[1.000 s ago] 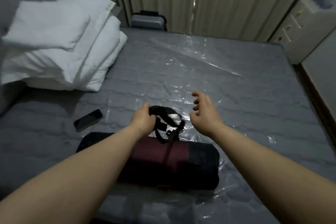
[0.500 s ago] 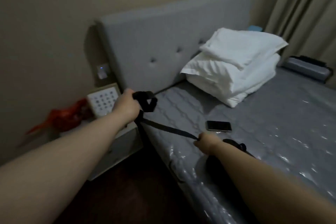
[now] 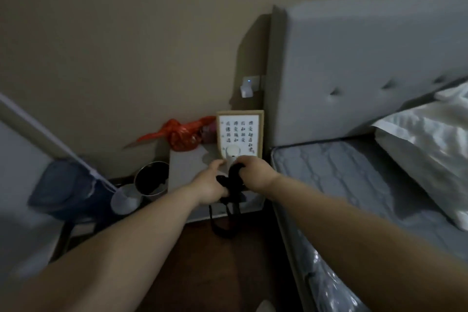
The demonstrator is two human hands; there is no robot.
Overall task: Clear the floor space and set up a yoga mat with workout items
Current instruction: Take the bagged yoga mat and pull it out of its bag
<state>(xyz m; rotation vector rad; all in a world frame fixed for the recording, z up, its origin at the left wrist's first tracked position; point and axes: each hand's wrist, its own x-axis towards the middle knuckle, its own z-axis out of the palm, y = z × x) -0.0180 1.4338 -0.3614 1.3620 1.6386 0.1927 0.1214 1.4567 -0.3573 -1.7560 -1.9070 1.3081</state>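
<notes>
**Strap bunched in both hands over the nightstand**

While held out over the grey nightstand (image 3: pixel 188 167), gripping a bundled black strap (image 3: pixel 234 180) between them: left hand (image 3: pixel 210 186) and right hand (image 3: pixel 254 172), close together, almost touching. Left fingers curled round the lower part of the bundle, thumb stretched forward toward the nightstand top. Right fingers wrapped over the upper part of the bundle, knuckles toward the camera. Below the hands, 2 loose loops of the same strap hanging down in front of the nightstand, above the dark floor (image 3: pixel 215 273). No clear view of whether the bundle touches the nightstand top.

Behind the hands, leaning upright against the beige wall (image 3: pixel 126 45): a framed sheet of calligraphy (image 3: pixel 239 134), with a small white rounded object (image 3: pixel 233 153) just in front of it. Beside the frame on the left, a knotted red plastic bag (image 3: pixel 182 135) at the back of the nightstand.

Left of the nightstand, on the floor: a round metal bin (image 3: pixel 152 181) with a dark liner, and near it a blurred blue object (image 3: pixel 68 185).

On the right, a grey tufted headboard (image 3: pixel 367 63), a quilted grey mattress (image 3: pixel 342 180) with shiny plastic wrap along its near edge, and white folded bedding (image 3: pixel 430 144) resting on it. On the wall between headboard and frame, a white socket (image 3: pixel 249 85) with a small blue light.
</notes>
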